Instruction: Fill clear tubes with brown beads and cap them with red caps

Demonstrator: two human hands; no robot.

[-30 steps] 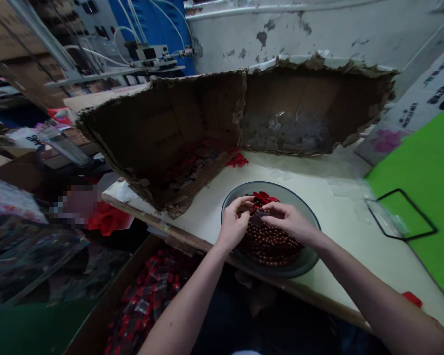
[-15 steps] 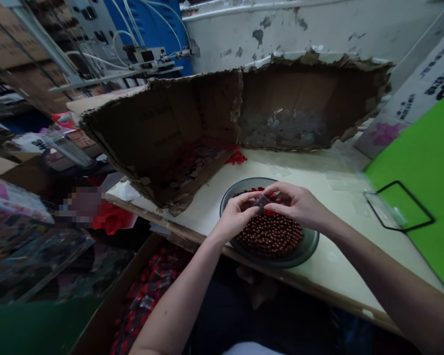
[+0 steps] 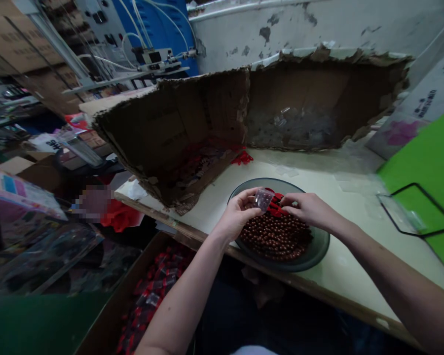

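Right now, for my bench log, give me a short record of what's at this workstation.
Left hand: holds a small clear plastic bag
Right hand: fingers beside the red pieces, holding nothing visible
Bowl: dark glass bowl on the pale bench
Bowl contents: brown beads, red pieces on top
Behind: torn cardboard box
Below: carton of red packets

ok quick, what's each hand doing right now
Left hand: closed, holding a small clear bag.
Right hand: fingertips at the red pieces in the bowl; cannot tell if it's holding one.
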